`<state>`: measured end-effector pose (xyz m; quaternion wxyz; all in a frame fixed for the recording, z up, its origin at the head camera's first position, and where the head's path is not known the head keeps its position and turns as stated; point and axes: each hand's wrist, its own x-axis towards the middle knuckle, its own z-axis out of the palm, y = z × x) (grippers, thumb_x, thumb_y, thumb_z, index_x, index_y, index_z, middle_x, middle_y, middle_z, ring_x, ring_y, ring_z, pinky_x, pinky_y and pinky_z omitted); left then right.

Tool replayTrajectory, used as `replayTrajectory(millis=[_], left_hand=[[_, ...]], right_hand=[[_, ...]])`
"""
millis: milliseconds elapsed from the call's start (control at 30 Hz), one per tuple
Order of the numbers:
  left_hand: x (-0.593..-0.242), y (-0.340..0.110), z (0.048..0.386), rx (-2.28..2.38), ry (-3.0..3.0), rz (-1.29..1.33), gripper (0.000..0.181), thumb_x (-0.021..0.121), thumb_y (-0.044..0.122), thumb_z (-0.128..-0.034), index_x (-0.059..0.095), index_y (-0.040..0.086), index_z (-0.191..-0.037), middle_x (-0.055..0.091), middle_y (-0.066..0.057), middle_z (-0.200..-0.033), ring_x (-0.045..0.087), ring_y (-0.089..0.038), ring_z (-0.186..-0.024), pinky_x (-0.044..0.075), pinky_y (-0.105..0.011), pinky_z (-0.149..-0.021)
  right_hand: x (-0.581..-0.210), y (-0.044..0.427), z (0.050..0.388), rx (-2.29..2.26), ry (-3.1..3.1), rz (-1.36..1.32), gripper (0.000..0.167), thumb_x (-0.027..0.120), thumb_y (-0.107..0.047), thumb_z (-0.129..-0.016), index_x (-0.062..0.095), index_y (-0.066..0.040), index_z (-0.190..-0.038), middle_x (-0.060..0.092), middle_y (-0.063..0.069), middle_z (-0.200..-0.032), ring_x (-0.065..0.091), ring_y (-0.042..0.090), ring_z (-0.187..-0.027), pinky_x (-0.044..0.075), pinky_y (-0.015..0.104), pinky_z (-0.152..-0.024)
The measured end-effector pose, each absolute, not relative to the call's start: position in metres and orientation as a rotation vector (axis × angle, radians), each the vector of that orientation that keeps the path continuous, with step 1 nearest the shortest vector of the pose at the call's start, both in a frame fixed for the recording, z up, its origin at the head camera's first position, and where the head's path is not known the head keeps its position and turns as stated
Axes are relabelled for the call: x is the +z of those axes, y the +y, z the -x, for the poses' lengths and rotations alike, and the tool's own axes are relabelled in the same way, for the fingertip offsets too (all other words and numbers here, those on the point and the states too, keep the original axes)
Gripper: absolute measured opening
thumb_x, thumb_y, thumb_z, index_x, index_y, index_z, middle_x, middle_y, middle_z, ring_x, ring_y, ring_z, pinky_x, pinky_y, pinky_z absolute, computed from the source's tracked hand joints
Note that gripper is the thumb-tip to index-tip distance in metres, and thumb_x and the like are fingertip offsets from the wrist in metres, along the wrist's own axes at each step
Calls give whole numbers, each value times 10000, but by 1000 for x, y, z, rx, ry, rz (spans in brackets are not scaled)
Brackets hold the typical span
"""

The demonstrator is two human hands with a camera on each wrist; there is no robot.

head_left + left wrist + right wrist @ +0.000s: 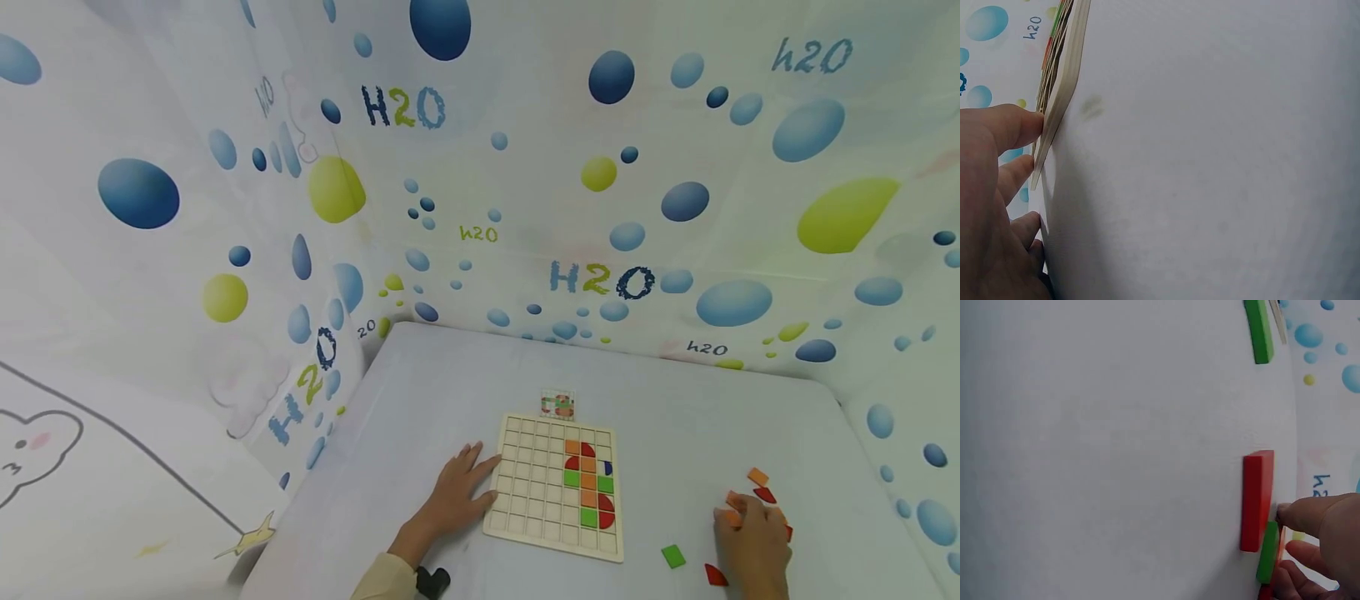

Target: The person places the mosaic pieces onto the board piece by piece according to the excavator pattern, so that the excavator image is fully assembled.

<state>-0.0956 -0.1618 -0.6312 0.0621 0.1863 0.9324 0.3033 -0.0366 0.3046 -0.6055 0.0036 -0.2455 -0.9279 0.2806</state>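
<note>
Head view high, facing forward-down; wrist views low, close; tabletop (435,383) shared.

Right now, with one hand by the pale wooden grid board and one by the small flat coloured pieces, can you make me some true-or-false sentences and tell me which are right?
1. The person's bare left hand touches the pale wooden grid board. True.
2. The person's bare right hand is over the board. False: it is among loose flat orange and red pieces, to the board's right.
3. A small square picture card lies just beyond the board's far edge. True.
4. The pieces on the board all sit in its left half. False: they sit in its right half.
5. A loose flat green square lies on the white table between the board and the right hand. True.
</note>
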Motion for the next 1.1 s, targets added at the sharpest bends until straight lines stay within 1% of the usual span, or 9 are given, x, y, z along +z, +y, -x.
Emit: replayTrajectory(millis=[100, 267, 367, 533, 667, 767, 867, 967, 1100], left_hand=[[-631, -162, 96, 911, 2811, -561, 572, 624, 360, -1020, 531, 204, -1562, 345, -203, -1693, 276, -464, -1576, 246, -684, -1240], [-631, -161, 96, 913, 2806, -558, 572, 620, 358, -1023, 525, 206, -1566, 342, -201, -1695, 271, -467, -1577, 240, -684, -1243], [-630, -161, 97, 912, 2811, -557, 574, 621, 355, -1022, 522, 207, -1568, 341, -203, -1695, 268, -469, -1577, 236, -685, -1243], [-631, -161, 97, 895, 2815, -549, 576, 612, 360, -1022, 518, 216, -1572, 335, -192, -1700, 261, -458, -1583, 234, -673, -1251], [-631, -161, 97, 886, 2805, -551, 578, 604, 370, -1028, 509, 227, -1579, 324, -179, -1709, 251, -448, -1589, 228, -660, -1259], [-631, -161, 97, 884, 2803, -556, 578, 608, 372, -1029, 507, 231, -1580, 322, -177, -1710, 249, -447, -1590, 227, -660, -1260], [-632, -162, 98, 876, 2814, -554, 579, 615, 372, -1026, 509, 232, -1578, 328, -172, -1708, 256, -442, -1589, 232, -660, -1258], [-633, -163, 98, 869, 2820, -547, 582, 615, 375, -1025, 506, 234, -1579, 326, -165, -1710, 255, -433, -1592, 233, -655, -1260], [-633, -163, 97, 881, 2820, -557, 579, 620, 369, -1023, 515, 222, -1573, 335, -178, -1704, 265, -446, -1585, 237, -667, -1253]], right_hand=[[-604, 309, 37, 869, -2931, 756, 508, 640, -183, -1000, 470, 152, -1341, 409, 404, -1249, 433, 583, -1165, 404, 704, -902], [-603, 313, 40, 827, -2972, 714, 410, 655, -162, -1004, 535, 136, -1257, 499, 384, -1182, 496, 552, -1100, 432, 689, -863], [-602, 312, 43, 855, -2982, 676, 387, 655, -128, -1007, 548, 137, -1268, 550, 357, -1175, 518, 496, -1073, 461, 664, -906], [-602, 309, 48, 969, -3032, 572, 472, 682, -129, -993, 533, 128, -1360, 565, 345, -1256, 529, 445, -1109, 503, 637, -989], [-600, 306, 46, 880, -3084, 612, 538, 749, -211, -944, 561, 115, -1328, 578, 351, -1227, 537, 467, -1101, 498, 663, -903], [-598, 306, 44, 823, -3108, 648, 490, 740, -214, -935, 594, 102, -1281, 618, 321, -1157, 565, 460, -1060, 461, 634, -792], [-598, 306, 44, 852, -3133, 566, 394, 674, -148, -975, 614, 106, -1270, 630, 310, -1173, 567, 460, -1095, 482, 656, -881], [-600, 304, 46, 904, -3136, 451, 367, 644, -93, -998, 611, 108, -1304, 632, 310, -1249, 562, 454, -1167, 487, 660, -1007], [-604, 301, 48, 961, -3128, 418, 389, 682, -97, -985, 616, 85, -1322, 629, 292, -1275, 574, 435, -1190, 491, 655, -1048]])
